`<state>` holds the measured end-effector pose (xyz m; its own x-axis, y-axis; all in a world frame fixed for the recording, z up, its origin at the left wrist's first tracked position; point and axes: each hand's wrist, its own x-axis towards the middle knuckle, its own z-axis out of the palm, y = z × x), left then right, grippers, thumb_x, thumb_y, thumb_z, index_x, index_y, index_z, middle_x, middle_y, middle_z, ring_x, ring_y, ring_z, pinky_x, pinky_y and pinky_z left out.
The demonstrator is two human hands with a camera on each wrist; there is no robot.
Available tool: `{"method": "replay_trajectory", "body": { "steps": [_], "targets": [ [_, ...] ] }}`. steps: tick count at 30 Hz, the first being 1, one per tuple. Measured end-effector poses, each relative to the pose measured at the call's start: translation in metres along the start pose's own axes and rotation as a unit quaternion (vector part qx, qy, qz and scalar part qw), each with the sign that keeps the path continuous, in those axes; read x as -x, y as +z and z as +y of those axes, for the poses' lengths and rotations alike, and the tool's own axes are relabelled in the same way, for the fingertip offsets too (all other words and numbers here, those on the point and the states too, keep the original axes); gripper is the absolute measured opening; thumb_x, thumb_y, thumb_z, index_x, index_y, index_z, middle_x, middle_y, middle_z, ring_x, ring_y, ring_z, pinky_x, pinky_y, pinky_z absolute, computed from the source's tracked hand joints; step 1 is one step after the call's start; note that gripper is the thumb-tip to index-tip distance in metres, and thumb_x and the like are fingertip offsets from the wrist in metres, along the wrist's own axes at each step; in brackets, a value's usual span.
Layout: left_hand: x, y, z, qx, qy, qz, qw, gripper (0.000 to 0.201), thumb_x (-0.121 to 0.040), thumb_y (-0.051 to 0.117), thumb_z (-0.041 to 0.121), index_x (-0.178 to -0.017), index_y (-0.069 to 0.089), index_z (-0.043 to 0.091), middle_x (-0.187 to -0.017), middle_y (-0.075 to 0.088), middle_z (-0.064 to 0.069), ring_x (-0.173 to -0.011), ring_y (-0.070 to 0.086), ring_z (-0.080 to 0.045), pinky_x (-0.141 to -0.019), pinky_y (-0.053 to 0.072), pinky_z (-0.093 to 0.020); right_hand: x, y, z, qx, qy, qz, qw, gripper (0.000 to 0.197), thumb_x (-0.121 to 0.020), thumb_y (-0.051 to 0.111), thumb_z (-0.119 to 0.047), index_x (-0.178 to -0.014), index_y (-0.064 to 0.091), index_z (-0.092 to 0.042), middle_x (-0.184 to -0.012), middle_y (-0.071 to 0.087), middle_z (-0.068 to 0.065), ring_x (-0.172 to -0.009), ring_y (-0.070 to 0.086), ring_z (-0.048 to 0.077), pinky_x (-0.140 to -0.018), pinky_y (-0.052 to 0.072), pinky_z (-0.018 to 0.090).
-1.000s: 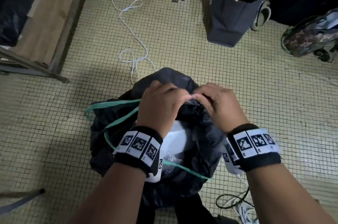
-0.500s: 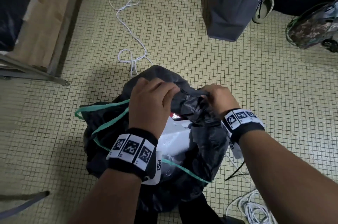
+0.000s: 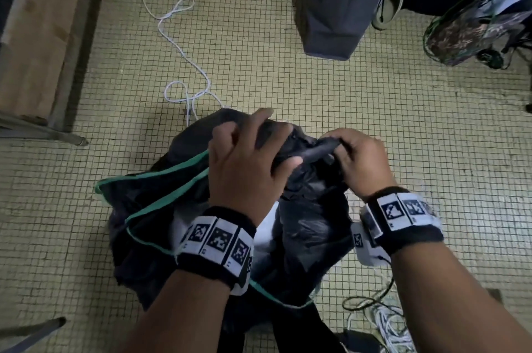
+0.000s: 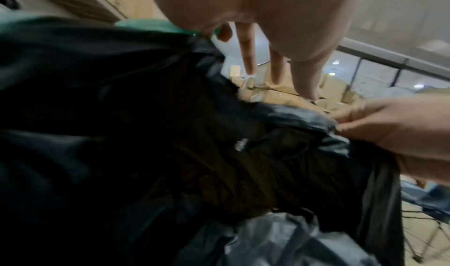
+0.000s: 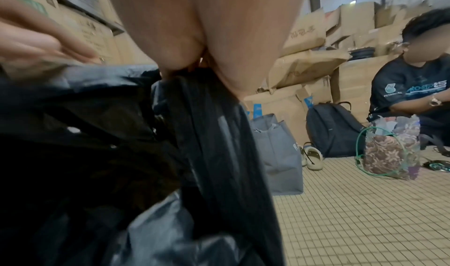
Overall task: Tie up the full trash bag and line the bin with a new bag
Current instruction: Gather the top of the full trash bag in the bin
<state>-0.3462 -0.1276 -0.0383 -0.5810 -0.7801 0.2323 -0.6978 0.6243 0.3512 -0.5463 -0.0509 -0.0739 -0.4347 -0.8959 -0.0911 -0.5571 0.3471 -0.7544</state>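
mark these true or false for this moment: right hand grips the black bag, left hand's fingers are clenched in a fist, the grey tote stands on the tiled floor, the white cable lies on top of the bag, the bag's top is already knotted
1. The right hand grips a twisted part of the black trash bag. True.
2. The left hand is clenched in a fist. False: its fingers are spread over the bag.
3. The grey tote stands on the tiled floor. True.
4. The white cable lies on top of the bag. False: it lies on the floor beyond it.
5. The bag's top is already knotted. False: no knot shows, and white contents are visible inside.
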Motion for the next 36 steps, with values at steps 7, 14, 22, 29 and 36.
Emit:
{"method": "replay_trajectory", "body": {
  "steps": [7,14,22,29,36],
  "targets": [
    [0.002,0.012,0.022,0.055,0.095,-0.051,0.993,0.027,-0.09,0.066,0.049,-0.104,0.077,0.028,-0.102,0.072,0.019,-0.097,0.041,-0.022,-0.084,0.042,-0.038,0.033,-0.016,-0.031,-0.026,-0.018,0.013,0.999,0.015,-0.094,0.058,-0.005,-0.098,0.072,-0.01,-0.092,0.071,-0.001,-0.088,0.065,0.015,-0.082,0.053,0.033],
    [-0.004,-0.004,0.011,0.105,0.087,-0.008,0.991,0.032,-0.092,0.059,0.039,-0.1,0.079,0.015,-0.072,0.069,0.008,-0.078,0.048,-0.026,-0.072,0.042,-0.037,0.058,-0.007,-0.011,0.039,-0.029,0.039,0.998,0.01,-0.093,0.066,-0.02,-0.102,0.059,-0.02,-0.08,0.064,-0.011,-0.07,0.057,-0.004,-0.064,0.046,0.013],
    [-0.014,-0.031,-0.038,0.069,0.011,-0.022,0.997,0.02,-0.09,0.071,0.027,-0.105,0.078,0.018,-0.075,0.07,0.006,-0.087,0.046,-0.026,-0.079,0.047,-0.046,0.082,0.028,0.011,0.062,0.011,0.073,0.995,0.015,-0.096,0.063,-0.024,-0.095,0.069,-0.011,-0.085,0.071,0.001,-0.075,0.066,0.019,-0.072,0.056,0.039],
    [0.0,-0.036,-0.028,0.033,0.112,-0.083,0.99,0.072,-0.075,0.074,0.041,-0.143,0.051,0.032,-0.146,0.046,0.015,-0.11,0.034,-0.029,-0.098,0.032,-0.035,0.084,0.029,-0.013,-0.015,0.009,0.095,0.995,0.011,-0.096,0.063,-0.022,-0.094,0.07,-0.014,-0.082,0.069,-0.008,-0.073,0.064,0.006,-0.068,0.055,0.028],
    [0.008,-0.024,0.014,0.046,0.227,-0.054,0.971,0.048,-0.083,0.069,0.061,-0.12,0.072,0.032,-0.132,0.062,0.015,-0.104,0.037,-0.025,-0.084,0.041,-0.039,0.097,0.006,-0.043,-0.032,-0.04,0.15,0.987,0.01,-0.096,0.062,-0.015,-0.099,0.071,-0.014,-0.088,0.067,-0.012,-0.08,0.061,-0.003,-0.074,0.045,0.009]
  ]
}}
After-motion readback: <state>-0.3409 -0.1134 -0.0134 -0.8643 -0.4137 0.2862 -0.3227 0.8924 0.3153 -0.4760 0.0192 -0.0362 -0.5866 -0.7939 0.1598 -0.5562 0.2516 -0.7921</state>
